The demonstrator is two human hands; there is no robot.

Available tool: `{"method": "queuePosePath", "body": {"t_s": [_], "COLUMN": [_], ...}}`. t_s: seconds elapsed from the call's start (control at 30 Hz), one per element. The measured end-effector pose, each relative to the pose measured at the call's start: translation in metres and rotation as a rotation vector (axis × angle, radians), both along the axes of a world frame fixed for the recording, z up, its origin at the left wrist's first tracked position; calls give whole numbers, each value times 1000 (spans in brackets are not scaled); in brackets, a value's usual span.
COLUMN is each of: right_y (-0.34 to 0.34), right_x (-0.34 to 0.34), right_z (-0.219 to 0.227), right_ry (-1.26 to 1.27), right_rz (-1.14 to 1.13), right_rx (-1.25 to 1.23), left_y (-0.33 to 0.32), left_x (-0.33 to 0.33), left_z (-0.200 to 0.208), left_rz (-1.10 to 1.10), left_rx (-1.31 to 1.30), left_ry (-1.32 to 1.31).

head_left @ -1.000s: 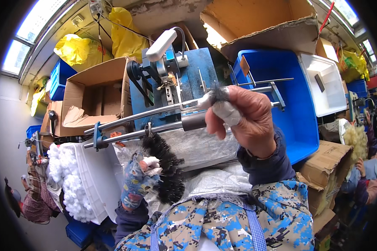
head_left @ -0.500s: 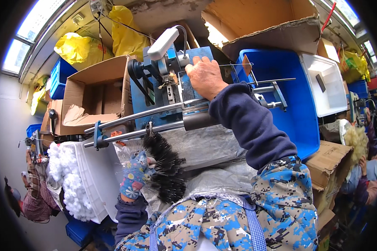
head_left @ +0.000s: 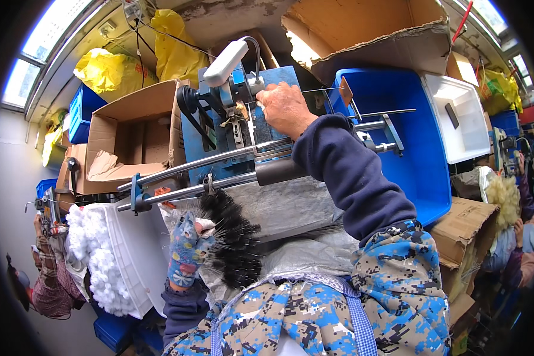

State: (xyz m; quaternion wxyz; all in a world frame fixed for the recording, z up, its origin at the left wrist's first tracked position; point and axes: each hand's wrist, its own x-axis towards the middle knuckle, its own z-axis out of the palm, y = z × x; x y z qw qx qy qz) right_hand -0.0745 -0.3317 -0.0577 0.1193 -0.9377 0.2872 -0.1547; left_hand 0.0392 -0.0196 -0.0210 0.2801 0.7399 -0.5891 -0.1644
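In the head view, the right hand [head_left: 286,110] is resting on the blue machine [head_left: 279,77], its fingers bunching closely together. Their tips are hiding against the metal parts, so I cannot tell whether they are clamping anything. A thin wire [head_left: 315,90] is running from beside this hand toward a small brown plate [head_left: 346,92] near the blue bin [head_left: 436,178]. If the wire is sitting off its line, it could be bending or springing sideways, and the hand's cover over that spot would be making the fault hard to see.

The bare fingers are lying near the working parts, with a black wheel [head_left: 187,96] farther left; should the machine be turning, a slip could be pinching a fingertip. The loose dark sleeve [head_left: 353,172] is crossing over the metal rails [head_left: 207,163], and a fold could be catching on a rail or its fittings.

Lower left, the left hand [head_left: 190,243] is curling its fingers beside the black bristles [head_left: 231,240], which are lying in front of the person, just below the rails. I cannot tell whether it is gripping them. Thin strands are sticking out around it, and they could be tangling or pricking if the bundle is shifting.
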Motion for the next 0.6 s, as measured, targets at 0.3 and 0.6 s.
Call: {"method": "queuePosePath", "body": {"t_s": [0.3, 0.6], "right_y": [23, 39], "right_x": [-47, -28], "right_z": [8, 9], "right_ry": [63, 111], "right_rz": [-78, -110], "right_rx": [-84, 25], "left_y": [5, -7], "left_x": [-5, -14], "left_z": [7, 7], "left_rz": [-24, -40], "left_rx": [-48, -97], "left_ry": [-36, -40]}}
